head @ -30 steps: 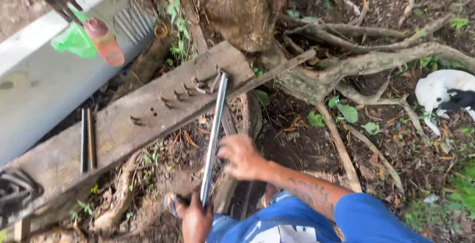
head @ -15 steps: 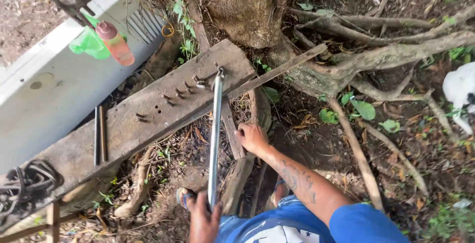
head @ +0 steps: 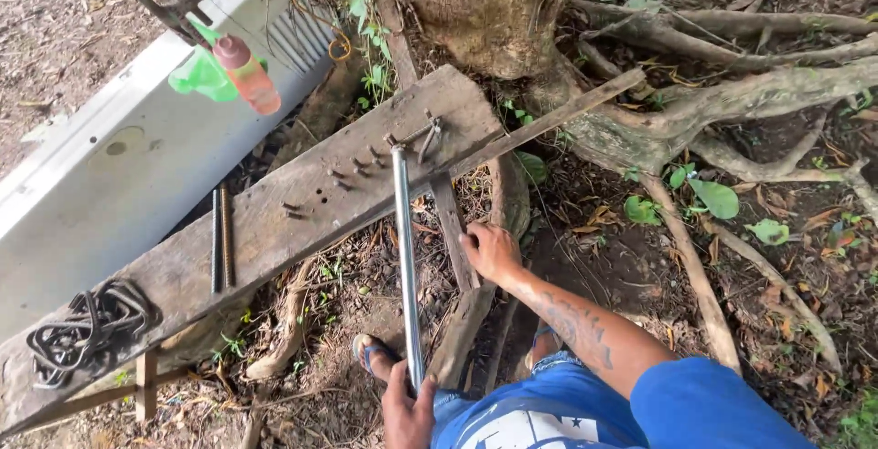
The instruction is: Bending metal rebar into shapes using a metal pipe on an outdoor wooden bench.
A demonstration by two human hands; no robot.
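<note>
Head view, logged from my remote seat, all places taken from the plank desk (head: 274, 229), a long weathered board that runs from lower left to upper right and butts against the tree trunk (head: 494, 10). Behind the desk lies a pale sheet-metal panel (head: 119, 175); above its upper edge hangs a red-orange bottle (head: 249, 74) beside a green plastic piece (head: 203, 76). At the desk's left end sits a coil of bent black wire ties (head: 87, 326); toward the middle, two short dark rods (head: 222, 250) lie across the board. The metal pipe (head: 406, 266) has its far end at the bent nails (head: 366, 161) near the desk's right end, and its long axis runs almost straight back from there toward me, crossing the desk's near edge and pointing down to my left hand (head: 408, 411), which has its grip closed around the near end. My right hand (head: 492, 252) rests just right of the pipe on a slanted wooden brace (head: 457, 257) under the desk; I cannot tell whether that grip is wrapped around the brace or only laid on it. Risks, as I judge them: the far end could slip off the nails if I lever sideways, and the pipe would swing toward my sandalled foot (head: 370, 353); the loose rods could roll off if the board is jolted.
</note>
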